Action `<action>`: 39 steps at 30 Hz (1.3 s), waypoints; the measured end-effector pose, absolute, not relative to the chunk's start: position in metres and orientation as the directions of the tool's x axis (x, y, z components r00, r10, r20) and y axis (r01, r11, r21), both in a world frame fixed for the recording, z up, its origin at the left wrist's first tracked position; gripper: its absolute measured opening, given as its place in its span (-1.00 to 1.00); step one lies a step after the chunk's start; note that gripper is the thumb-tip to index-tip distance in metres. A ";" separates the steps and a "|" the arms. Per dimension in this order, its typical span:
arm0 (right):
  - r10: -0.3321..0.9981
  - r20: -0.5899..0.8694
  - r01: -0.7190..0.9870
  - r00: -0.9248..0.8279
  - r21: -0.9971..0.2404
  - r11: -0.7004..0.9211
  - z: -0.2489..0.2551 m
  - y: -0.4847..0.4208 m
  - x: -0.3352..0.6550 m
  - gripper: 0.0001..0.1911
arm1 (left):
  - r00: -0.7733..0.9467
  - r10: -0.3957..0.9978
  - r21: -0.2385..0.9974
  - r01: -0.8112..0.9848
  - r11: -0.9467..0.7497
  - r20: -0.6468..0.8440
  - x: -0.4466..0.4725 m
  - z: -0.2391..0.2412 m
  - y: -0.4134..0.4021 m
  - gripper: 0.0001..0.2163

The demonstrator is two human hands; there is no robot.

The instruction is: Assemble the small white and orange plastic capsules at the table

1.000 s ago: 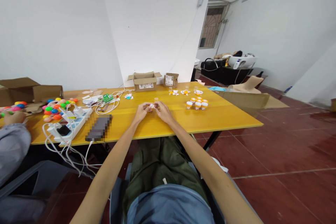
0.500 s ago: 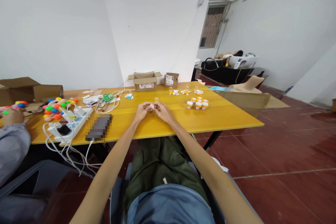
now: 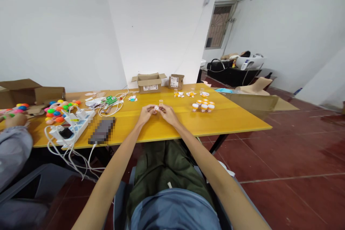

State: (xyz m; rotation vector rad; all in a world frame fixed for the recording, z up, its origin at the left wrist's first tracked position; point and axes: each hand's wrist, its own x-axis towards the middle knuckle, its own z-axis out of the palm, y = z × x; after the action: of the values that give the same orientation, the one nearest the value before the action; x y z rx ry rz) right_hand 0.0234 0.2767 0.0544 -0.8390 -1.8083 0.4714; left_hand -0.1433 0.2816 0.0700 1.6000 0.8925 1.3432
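Both hands are together over the yellow table (image 3: 229, 124), the left hand (image 3: 146, 114) and the right hand (image 3: 168, 114) pinching a small white spotted piece (image 3: 156, 108) between their fingertips; which fingers bear on it is too small to tell. Taking that piece as the clock's centre, a clear cup (image 3: 161, 102) stands near it at 1 o'clock, orange-lidded cups (image 3: 204, 105) cluster at 3, and small orange-and-white parts (image 3: 191, 94) lie at 2. Teal-and-white parts (image 3: 132, 98) sit at 10, a dark flat device (image 3: 102, 130) at 8. Well out at 9 are colourful balls (image 3: 57, 113) and, beyond them, a co-worker's hand (image 3: 16, 120).
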 end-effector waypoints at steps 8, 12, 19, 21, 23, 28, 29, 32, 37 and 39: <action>0.725 0.655 0.315 -0.210 -0.657 0.685 0.056 0.276 0.023 -0.79 | 0.146 0.911 0.922 -0.020 -0.386 0.385 -0.143 0.073 0.278 -0.71; 0.710 0.672 0.323 -0.211 -0.637 0.700 0.055 0.276 0.023 -0.79 | 0.154 0.916 0.929 -0.053 -0.365 0.369 -0.142 0.074 0.278 -0.70; 0.701 0.677 0.362 -0.226 -0.610 0.705 0.053 0.278 0.024 -0.76 | 0.132 0.930 0.939 -0.060 -0.339 0.344 -0.142 0.076 0.277 -0.69; 0.697 0.679 0.367 -0.229 -0.603 0.708 0.052 0.278 0.024 -0.75 | 0.123 0.934 0.942 -0.054 -0.332 0.337 -0.142 0.076 0.276 -0.69; 0.691 0.685 0.371 -0.230 -0.595 0.713 0.052 0.278 0.025 -0.74 | 0.119 0.936 0.943 -0.045 -0.329 0.332 -0.142 0.076 0.276 -0.68; 0.692 0.683 0.376 -0.234 -0.593 0.712 0.052 0.278 0.025 -0.74 | 0.125 0.936 0.944 -0.027 -0.330 0.330 -0.142 0.075 0.277 -0.65; 0.693 0.681 0.375 -0.236 -0.594 0.711 0.052 0.278 0.025 -0.74 | 0.126 0.936 0.944 -0.024 -0.328 0.329 -0.142 0.075 0.278 -0.65; 0.697 0.673 0.373 -0.247 -0.598 0.709 0.052 0.279 0.026 -0.74 | 0.131 0.937 0.946 -0.019 -0.324 0.324 -0.142 0.075 0.277 -0.63; 0.708 0.658 0.377 -0.258 -0.606 0.701 0.054 0.277 0.027 -0.74 | 0.138 0.935 0.945 -0.033 -0.325 0.326 -0.141 0.076 0.275 -0.65; 0.709 0.654 0.380 -0.263 -0.605 0.699 0.055 0.276 0.027 -0.75 | 0.138 0.933 0.943 -0.043 -0.331 0.333 -0.141 0.076 0.274 -0.67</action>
State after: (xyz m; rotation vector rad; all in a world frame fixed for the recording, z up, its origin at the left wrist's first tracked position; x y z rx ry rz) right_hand 0.0275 0.2761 0.0551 -0.8489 -1.8828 0.4019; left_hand -0.1410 0.2743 0.0757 1.5026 0.9074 1.3485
